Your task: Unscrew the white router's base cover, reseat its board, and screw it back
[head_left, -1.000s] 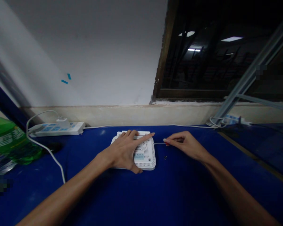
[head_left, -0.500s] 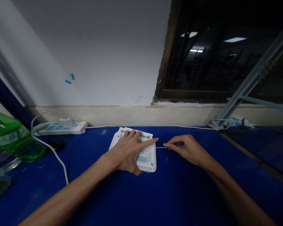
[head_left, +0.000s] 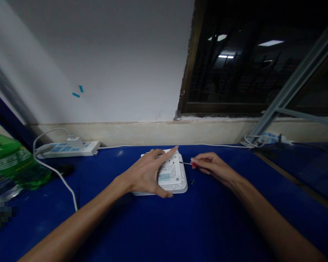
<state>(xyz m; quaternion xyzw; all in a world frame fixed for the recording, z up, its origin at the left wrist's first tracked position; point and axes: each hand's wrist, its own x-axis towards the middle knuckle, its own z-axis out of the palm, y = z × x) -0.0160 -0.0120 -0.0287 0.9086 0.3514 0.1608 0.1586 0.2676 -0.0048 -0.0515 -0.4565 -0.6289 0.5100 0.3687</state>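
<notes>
A white router (head_left: 177, 174) with a vented underside and a pale label lies on the blue table. My left hand (head_left: 146, 174) spans it and grips it, thumb on the near edge and fingers over the far side, hiding much of its left part. In my right hand (head_left: 214, 165) is a screwdriver (head_left: 187, 163), pinched at its red handle. Its thin shaft points left, with the tip at the router's right edge; whether it touches is hard to tell. A few small dark screws (head_left: 192, 182) lie on the table just right of the router.
A white power strip (head_left: 71, 149) with a plugged-in cable stands at the back left. A green bottle (head_left: 13, 160) lies at the far left. Another power strip (head_left: 270, 137) with coiled cable sits by a metal frame (head_left: 287, 91) at the back right.
The router has been tilted and turned, so its near side wall now shows more. The screwdriver's red handle has come into view, and its tip has shifted up slightly beside the router.
</notes>
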